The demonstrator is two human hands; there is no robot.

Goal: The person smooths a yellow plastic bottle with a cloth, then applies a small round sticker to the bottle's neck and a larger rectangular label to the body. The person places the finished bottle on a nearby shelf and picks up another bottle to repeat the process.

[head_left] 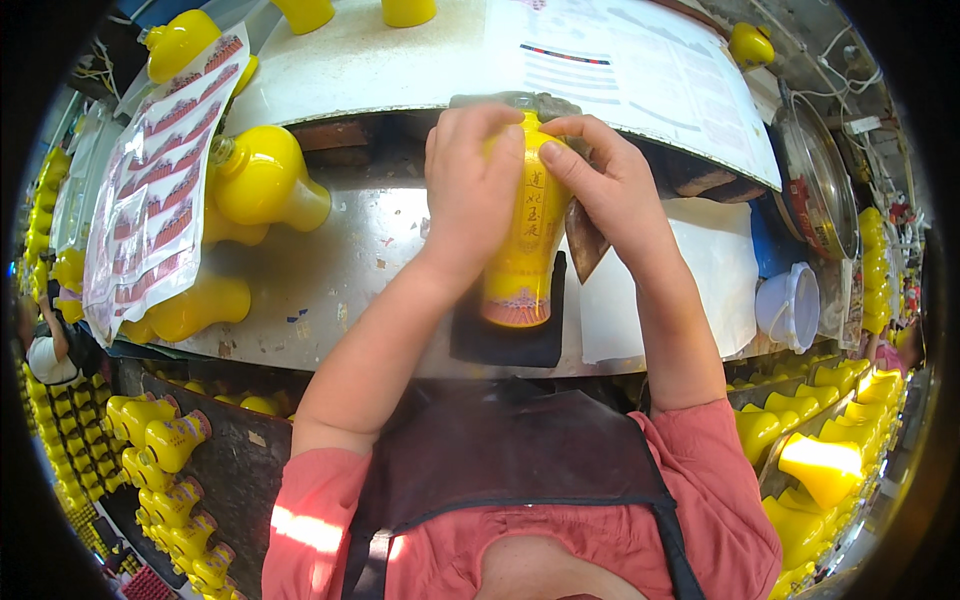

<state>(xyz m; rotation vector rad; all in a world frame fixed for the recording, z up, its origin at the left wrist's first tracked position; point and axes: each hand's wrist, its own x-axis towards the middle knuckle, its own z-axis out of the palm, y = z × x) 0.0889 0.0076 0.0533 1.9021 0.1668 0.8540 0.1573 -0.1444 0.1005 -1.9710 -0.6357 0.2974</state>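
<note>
A glossy yellow bottle (517,262) lies on a black cloth pad (470,335), its neck pointing away from me. Dark characters run down its front, and a pink-purple printed band circles its base. My left hand (475,180) is closed around the left of its shoulder, fingers curled over the top. From the right side my right hand (608,180) grips the same shoulder, with the thumb on the front. Beside the bottle, below my right hand, shows a brown pointed flat piece (586,243); whether that hand holds it I cannot tell. Something grey (555,105) sits behind the neck.
Left on the metal table (370,250) lie yellow bottles (262,175), partly under a sheet of printed decals (165,180). White paper (660,280) and a white bucket (790,305) are at right. A white board (400,70) spans the back. Racks of yellow bottles (820,465) flank me.
</note>
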